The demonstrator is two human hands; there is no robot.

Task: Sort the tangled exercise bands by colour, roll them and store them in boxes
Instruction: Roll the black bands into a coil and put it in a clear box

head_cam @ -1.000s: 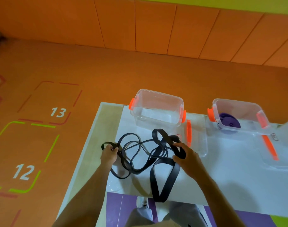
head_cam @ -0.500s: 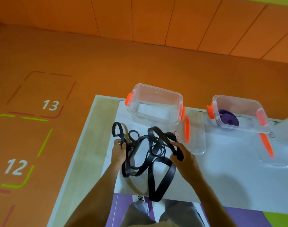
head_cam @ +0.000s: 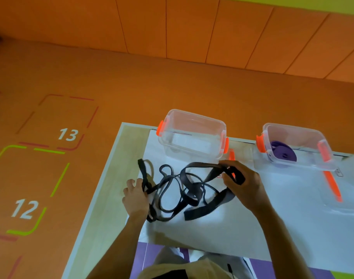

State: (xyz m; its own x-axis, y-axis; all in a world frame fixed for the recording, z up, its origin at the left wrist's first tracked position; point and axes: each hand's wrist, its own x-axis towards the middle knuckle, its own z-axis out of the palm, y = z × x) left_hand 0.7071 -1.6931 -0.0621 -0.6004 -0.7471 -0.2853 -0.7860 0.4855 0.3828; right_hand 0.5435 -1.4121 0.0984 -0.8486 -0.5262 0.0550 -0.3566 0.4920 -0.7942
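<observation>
A tangle of black exercise bands (head_cam: 178, 190) lies on the white table (head_cam: 242, 224), some wide and some narrow. My left hand (head_cam: 134, 195) grips the strands at the tangle's left side. My right hand (head_cam: 242, 184) pinches a wide black band at the right end and holds it just above the table. A clear box with orange clips (head_cam: 192, 135) stands behind the tangle with nothing in it. To its right a second clear box (head_cam: 296, 146) holds a rolled purple band (head_cam: 282, 152).
Two clear lids with orange clips lie flat on the table, one lid (head_cam: 231, 156) between the boxes and another lid (head_cam: 333, 188) in front of the right box. The table's left edge (head_cam: 103, 188) drops to an orange floor with painted numbers.
The loop hanging over the table's near edge has been drawn up onto the table. My right hand moved right and away from me with the wide band. My left hand keeps its hold.
</observation>
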